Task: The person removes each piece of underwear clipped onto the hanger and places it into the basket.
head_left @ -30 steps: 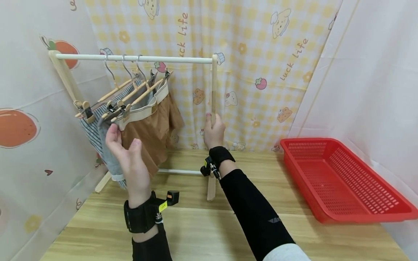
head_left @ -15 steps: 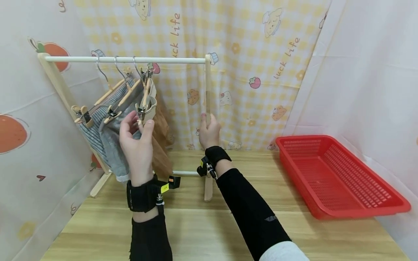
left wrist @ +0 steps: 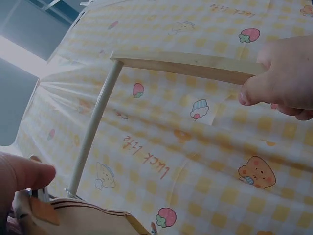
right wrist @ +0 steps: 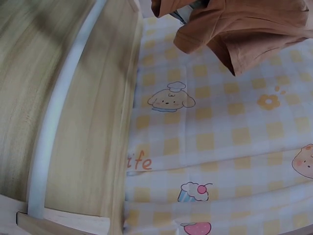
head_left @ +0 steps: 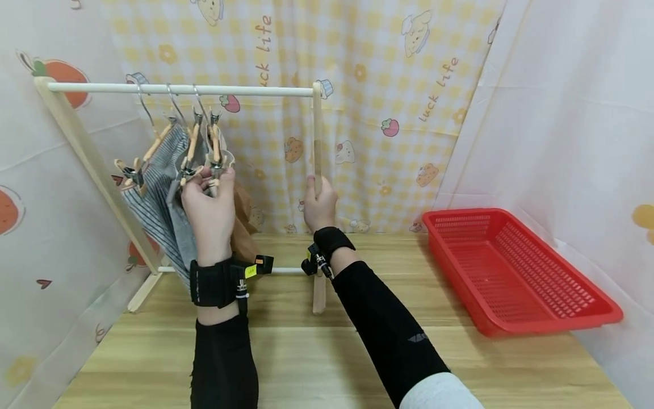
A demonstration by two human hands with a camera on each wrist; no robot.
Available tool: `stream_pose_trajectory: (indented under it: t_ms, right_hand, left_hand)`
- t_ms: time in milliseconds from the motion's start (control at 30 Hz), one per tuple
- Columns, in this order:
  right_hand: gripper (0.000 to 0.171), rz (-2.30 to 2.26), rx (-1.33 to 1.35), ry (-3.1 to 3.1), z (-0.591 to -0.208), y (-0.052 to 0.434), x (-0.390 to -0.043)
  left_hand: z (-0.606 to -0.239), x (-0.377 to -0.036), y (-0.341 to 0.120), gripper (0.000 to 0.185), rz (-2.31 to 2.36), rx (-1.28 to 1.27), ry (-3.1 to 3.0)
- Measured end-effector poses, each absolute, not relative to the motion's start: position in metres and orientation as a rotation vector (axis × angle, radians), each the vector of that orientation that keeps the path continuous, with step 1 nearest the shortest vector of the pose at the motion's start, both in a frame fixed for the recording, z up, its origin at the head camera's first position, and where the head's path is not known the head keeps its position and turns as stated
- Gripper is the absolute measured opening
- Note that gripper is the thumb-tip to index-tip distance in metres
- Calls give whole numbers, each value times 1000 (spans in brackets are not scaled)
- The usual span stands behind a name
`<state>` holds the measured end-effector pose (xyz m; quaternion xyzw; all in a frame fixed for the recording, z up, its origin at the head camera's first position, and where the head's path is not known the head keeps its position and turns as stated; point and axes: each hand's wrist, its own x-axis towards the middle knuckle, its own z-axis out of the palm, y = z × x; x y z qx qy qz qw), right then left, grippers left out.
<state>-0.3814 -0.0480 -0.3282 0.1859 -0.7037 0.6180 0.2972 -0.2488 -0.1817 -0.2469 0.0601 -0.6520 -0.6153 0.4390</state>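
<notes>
My left hand (head_left: 208, 218) pinches the near clip end of the front trouser hanger (head_left: 216, 145), which carries brown shorts (head_left: 243, 227) with a cream waistband (left wrist: 93, 218). Left of it, grey shorts (head_left: 180, 224) and striped shorts (head_left: 158, 207) hang from two more clip hangers, close together. All three hooks sit on the white top bar (head_left: 255, 91) of the clothes rack. My right hand (head_left: 321, 207) grips the rack's right wooden post (head_left: 318, 136). Much of the brown shorts is hidden behind my left hand. In the right wrist view the brown legs (right wrist: 259, 36) dangle at the top.
A red plastic basket (head_left: 490, 329) with slotted sides stands on the wooden table (head_left: 291, 363) at the right. The rack's lower bar (head_left: 286, 271) runs just above the tabletop. A patterned curtain (head_left: 368, 130) closes off the back.
My left hand has risen to the front hanger's clip and taken hold of it. That hanger has turned and shifted left with the brown shorts, nearer the others. The right hand keeps its grip.
</notes>
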Motion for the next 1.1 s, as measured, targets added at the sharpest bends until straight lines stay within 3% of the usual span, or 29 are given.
stream_pose_trajectory:
  t_ms: [100, 233, 300, 467, 1100]
  right_hand:
    - [37, 1651, 503, -1885, -329, -50, -381]
    - [41, 1658, 468, -1900, -328, -50, -380]
    - [40, 1652, 461, -1903, -327, -49, -380]
    - [32, 1650, 491, -1883, -324, -50, -381]
    - [34, 1629, 460, -1853, -328, -50, -384]
  left_hand:
    - [-245, -248, -184, 23, -1638, 104, -1533]
    - [-245, -250, -186, 32, -1623, 40, -1472]
    - [-244, -252, -187, 39, -1572, 42, -1488]
    - [-236, -253, -189, 25, -1537, 57, -1561]
    - [-239, -253, -188, 38, -1411, 52, -1669]
